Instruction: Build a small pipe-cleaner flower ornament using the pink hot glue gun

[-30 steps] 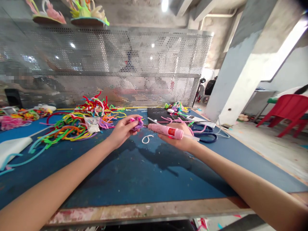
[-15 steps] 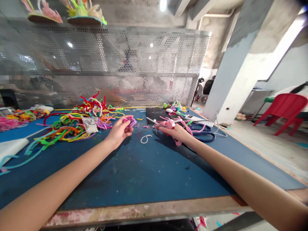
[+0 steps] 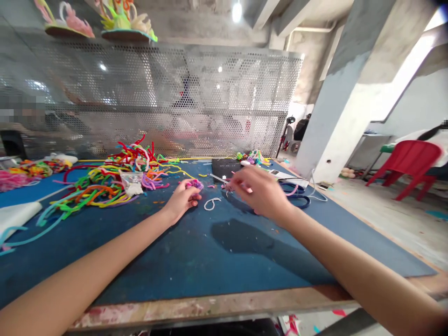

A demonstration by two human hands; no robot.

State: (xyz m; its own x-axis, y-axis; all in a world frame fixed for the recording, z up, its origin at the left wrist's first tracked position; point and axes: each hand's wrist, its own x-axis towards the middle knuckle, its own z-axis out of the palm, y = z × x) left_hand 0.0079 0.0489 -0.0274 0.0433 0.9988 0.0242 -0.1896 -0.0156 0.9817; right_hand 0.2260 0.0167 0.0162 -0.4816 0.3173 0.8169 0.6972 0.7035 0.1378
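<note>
Clasping a pink-and-purple fuzzy bundle (image 3: 196, 184) at its far end, the left hand (image 3: 181, 201) is closed on it above the blue surface (image 3: 168, 266). A white fuzzy loop (image 3: 207, 204) lies between the hands. The bent right hand (image 3: 264, 192) partly hides a pink plastic glue gun (image 3: 249, 190); whether it grips, I cannot tell.

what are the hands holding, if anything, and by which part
The left hand holds a pink-and-purple piece by its near side. Whether the right hand holds anything cannot be told.
</note>
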